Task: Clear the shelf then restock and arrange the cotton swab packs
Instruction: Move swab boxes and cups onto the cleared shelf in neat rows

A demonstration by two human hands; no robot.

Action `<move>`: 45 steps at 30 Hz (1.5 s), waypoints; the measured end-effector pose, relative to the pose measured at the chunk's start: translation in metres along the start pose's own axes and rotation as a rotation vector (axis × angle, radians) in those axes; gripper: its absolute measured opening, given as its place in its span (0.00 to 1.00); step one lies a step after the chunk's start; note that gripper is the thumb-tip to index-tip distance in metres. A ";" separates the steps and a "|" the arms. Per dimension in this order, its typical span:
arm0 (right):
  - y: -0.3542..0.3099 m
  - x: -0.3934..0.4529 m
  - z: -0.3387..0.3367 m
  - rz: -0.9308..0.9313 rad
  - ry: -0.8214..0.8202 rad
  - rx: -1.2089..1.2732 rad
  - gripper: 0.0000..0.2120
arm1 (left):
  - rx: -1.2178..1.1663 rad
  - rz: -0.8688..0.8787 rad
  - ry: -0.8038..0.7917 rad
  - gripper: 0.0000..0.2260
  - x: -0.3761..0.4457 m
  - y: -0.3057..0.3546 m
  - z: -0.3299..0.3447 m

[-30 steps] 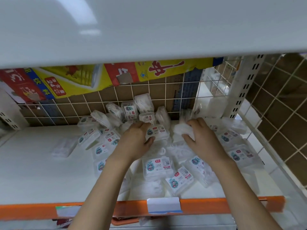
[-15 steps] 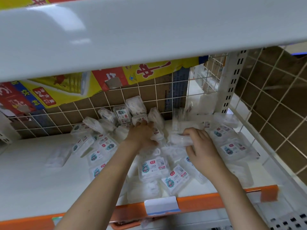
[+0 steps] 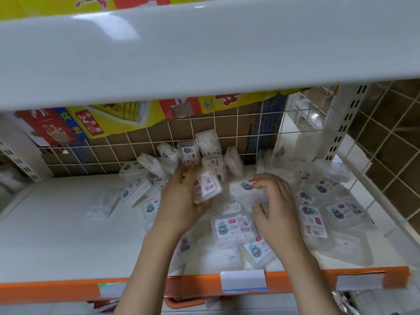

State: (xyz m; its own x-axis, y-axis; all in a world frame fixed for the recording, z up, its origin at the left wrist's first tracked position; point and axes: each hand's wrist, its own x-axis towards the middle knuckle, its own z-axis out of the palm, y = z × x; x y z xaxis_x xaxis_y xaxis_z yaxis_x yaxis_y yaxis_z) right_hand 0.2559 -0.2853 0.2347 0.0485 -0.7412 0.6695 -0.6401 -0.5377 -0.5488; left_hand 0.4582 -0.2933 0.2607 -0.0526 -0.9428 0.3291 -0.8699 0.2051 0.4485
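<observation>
Plastic cotton swab packs litter the white shelf; left hand fingers clasp 1 pack above it. Right hand fingers pinch another pack beside it.

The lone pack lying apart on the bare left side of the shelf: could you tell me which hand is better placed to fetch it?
Probably the left hand: it is nearer the lone pack, though its fingers already hold a pack. The right hand grips another pack farther away.
</observation>
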 end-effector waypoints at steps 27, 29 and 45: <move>-0.241 -0.047 0.231 0.060 -0.167 0.066 0.13 | -0.013 -0.196 0.125 0.36 -0.125 -0.274 -0.181; -0.250 -0.047 0.235 0.104 -0.192 0.116 0.13 | -0.031 -0.215 0.129 0.37 -0.129 -0.278 -0.187; -0.256 -0.046 0.249 0.173 -0.397 0.086 0.22 | -0.015 -0.182 0.134 0.32 -0.143 -0.287 -0.183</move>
State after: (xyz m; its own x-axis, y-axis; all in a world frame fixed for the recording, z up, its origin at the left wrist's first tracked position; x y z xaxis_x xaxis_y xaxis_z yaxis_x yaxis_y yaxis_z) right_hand 0.6088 -0.2140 0.2202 0.2480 -0.9113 0.3287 -0.5992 -0.4109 -0.6871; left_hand 0.8054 -0.1693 0.2370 0.1712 -0.9215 0.3486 -0.8514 0.0397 0.5229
